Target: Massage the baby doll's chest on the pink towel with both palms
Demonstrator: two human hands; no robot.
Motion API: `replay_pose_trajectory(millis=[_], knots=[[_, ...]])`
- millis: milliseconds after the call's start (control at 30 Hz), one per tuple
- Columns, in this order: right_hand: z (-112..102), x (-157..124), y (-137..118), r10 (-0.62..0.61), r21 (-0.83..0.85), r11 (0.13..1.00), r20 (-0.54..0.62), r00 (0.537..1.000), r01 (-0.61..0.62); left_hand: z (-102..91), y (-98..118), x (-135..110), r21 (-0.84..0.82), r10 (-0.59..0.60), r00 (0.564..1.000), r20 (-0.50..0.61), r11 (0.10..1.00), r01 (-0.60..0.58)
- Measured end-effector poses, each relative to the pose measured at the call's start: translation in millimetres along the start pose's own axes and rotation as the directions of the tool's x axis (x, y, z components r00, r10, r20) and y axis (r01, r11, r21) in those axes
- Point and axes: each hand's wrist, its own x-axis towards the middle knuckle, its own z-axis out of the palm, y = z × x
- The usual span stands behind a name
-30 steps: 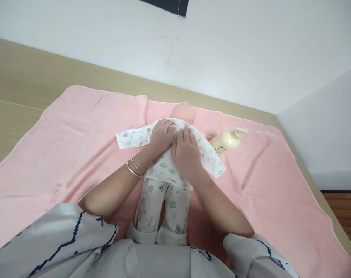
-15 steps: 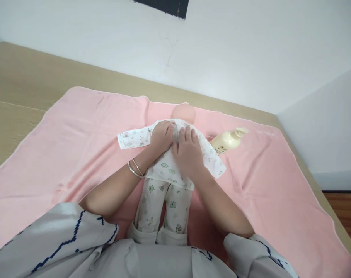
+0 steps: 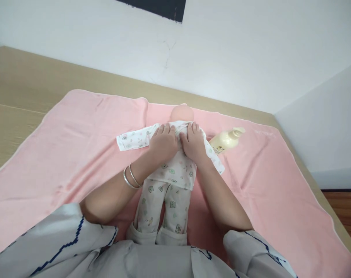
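Note:
A baby doll (image 3: 182,113) lies on its back, head away from me, dressed in a white printed baby shirt (image 3: 178,172) and matching pants (image 3: 177,202) with turned-up cuffs. My left hand (image 3: 164,143) lies on the left side of the shirt's chest, its fingers stretched toward the collar. On the other side, my right hand (image 3: 194,144) rests by the shoulder, thumb apart from the fingers, which lie over the fabric near the neckline. The shirt's sleeves spread out to both sides. My hands cover much of the chest.
Right of the doll, a cream pump bottle (image 3: 226,139) lies tilted on the pink blanket (image 3: 262,185). Under the blanket is a wooden tabletop (image 3: 27,73), with a white wall (image 3: 236,50) behind it.
My left hand has turned flatter, its fingers now extended on the chest. My right hand has shifted slightly up and right to the shoulder by the collar.

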Motion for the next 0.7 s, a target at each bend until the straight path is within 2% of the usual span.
replay_pose_trajectory(millis=[67, 167, 200, 300, 400, 500, 600, 700], knots=[[-0.3, -8.2, -5.3, -0.021, -0.061, 0.998, -0.009, 1.000, 0.021, -3.5, -1.0, -0.5, 0.034, 0.081, 0.996, 0.028, 0.996, -0.082], [-2.2, -29.0, -22.0, -0.040, -0.175, 0.984, 0.009, 0.999, 0.041, -2.2, -13.3, 11.1, 0.036, 0.216, 0.974, 0.071, 0.975, -0.219], [-3.1, -35.9, -28.2, -0.053, -0.201, 0.978, 0.013, 0.999, 0.054, -0.4, -18.7, 16.9, 0.016, 0.219, 0.973, 0.073, 0.975, -0.221], [-5.9, -47.0, -40.6, -0.085, -0.192, 0.978, -0.001, 0.996, 0.084, 5.6, -30.5, 30.8, -0.079, 0.116, 0.993, 0.026, 0.990, -0.114], [-8.0, -36.4, -35.8, -0.075, -0.102, 0.992, 0.030, 0.997, 0.078, 7.3, -30.3, 30.7, -0.078, 0.113, 0.994, -0.003, 0.991, -0.113], [-7.8, -14.3, -19.3, -0.006, -0.050, 0.999, 0.068, 0.998, 0.009, 2.3, -22.2, 17.2, -0.011, 0.157, 0.988, 0.000, 0.988, -0.157], [-5.7, -0.3, -6.8, 0.022, -0.081, 0.997, 0.058, 0.998, -0.018, -6.0, -15.8, 4.2, 0.062, 0.279, 0.958, 0.063, 0.957, -0.282], [-6.3, -4.1, -7.4, -0.006, -0.133, 0.991, 0.050, 0.999, 0.012, -10.2, -17.1, 4.3, 0.095, 0.370, 0.917, 0.147, 0.918, -0.386]])
